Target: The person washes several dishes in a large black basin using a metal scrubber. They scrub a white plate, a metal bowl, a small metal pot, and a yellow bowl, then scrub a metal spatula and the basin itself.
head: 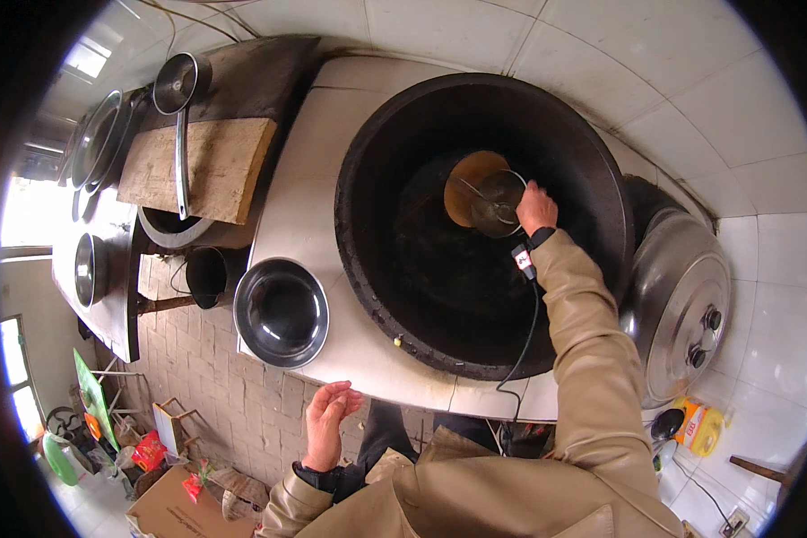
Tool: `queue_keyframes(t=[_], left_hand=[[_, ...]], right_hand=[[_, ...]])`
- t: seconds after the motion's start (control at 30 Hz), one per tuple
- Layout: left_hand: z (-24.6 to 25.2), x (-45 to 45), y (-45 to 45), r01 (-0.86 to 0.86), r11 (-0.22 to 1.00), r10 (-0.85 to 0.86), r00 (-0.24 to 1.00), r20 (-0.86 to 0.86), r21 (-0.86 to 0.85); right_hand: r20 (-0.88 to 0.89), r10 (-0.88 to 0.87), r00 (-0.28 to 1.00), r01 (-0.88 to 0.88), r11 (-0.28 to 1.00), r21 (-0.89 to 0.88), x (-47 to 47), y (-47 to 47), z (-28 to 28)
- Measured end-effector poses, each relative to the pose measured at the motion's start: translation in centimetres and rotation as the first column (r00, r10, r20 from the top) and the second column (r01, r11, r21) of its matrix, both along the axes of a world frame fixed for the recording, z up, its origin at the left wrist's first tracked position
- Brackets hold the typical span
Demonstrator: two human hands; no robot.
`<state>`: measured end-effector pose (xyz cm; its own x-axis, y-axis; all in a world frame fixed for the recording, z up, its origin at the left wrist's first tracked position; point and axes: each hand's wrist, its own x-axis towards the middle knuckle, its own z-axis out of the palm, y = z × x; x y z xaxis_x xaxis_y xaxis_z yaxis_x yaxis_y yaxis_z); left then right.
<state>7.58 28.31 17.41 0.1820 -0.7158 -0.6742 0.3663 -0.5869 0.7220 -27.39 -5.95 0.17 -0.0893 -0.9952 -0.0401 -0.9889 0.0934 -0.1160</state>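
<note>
Inside a large dark wok (437, 296) set into the tiled stove top, my right hand (538, 206) grips the rim of a shiny round bowl (494, 208). The bowl is tilted low over a brownish round patch (458, 195) in the wok; I cannot tell whether that patch is liquid. My left hand (327, 420) hangs at the front edge of the stove, fingers loosely bent and holding nothing. Nearest to it is a dark, glossy basin (281, 313) resting on the stove's left corner.
A large metal lid (679, 309) leans at the wok's right. To the left, a long-handled ladle (182, 155) lies across a thick wooden board (208, 161). A black bucket (206, 277) stands beyond the basin. A cable (532, 336) trails from my right wrist over the wok rim.
</note>
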Motion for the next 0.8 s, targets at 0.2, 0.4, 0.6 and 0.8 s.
queue_keyframes(t=[0.2, 0.4, 0.6, 0.8], left_hand=[[0.6, 1.5, 1.5, 0.021, 0.997, -0.024, 0.999, -0.044, -0.073], [0.8, 2.9, 2.4, 0.032, 0.995, -0.037, 0.998, -0.055, -0.092], [0.8, 3.3, 2.6, 0.035, 0.994, -0.043, 0.997, -0.066, -0.108], [0.3, 3.4, 3.3, -0.022, 0.997, 0.018, 0.998, -0.052, -0.071]], right_hand=[[-0.555, 0.053, 0.830, -0.157, 0.978, -0.141, -2.8, 0.2, 6.7], [-0.310, 0.032, 0.950, 0.014, 0.989, 0.146, -4.0, 5.4, 10.1], [-0.145, 0.146, 0.979, -0.062, 0.882, 0.467, 2.2, 9.3, 6.3], [-0.213, 0.145, 0.966, -0.047, 0.912, 0.407, 5.0, 8.8, 1.5]])
